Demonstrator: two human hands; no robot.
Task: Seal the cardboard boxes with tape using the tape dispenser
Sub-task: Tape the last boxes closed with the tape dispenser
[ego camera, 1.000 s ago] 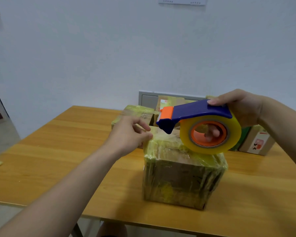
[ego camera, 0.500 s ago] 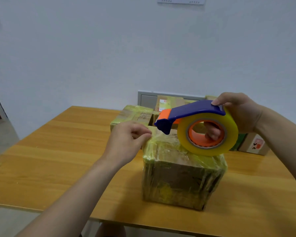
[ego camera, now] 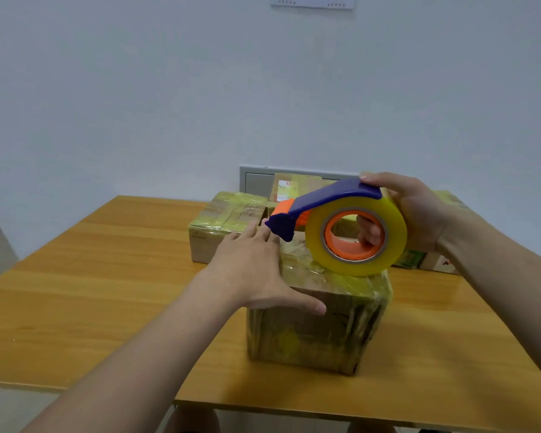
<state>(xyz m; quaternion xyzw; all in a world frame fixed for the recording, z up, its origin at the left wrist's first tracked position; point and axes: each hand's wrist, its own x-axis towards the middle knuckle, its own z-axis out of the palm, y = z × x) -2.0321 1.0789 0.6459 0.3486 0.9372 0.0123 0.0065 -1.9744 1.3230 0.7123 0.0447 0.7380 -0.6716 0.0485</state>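
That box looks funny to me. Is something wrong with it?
Yes: the front cardboard box is smothered in wrinkled, bunched yellowish tape on its top and sides, far from one neat strip. Nothing looks spilled.

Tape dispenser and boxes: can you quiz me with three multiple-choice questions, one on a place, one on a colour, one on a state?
1. The tape roll is over: A the front box; B bare table; C the floor.
2. The tape dispenser has a handle coloured: A green; B blue; C white.
3. The left hand is: A fisted; B gripping the dispenser; C flat, fingers straight.
A: the roll sits over the box top. B: blue arch under the right hand. C: palm lies on the box.
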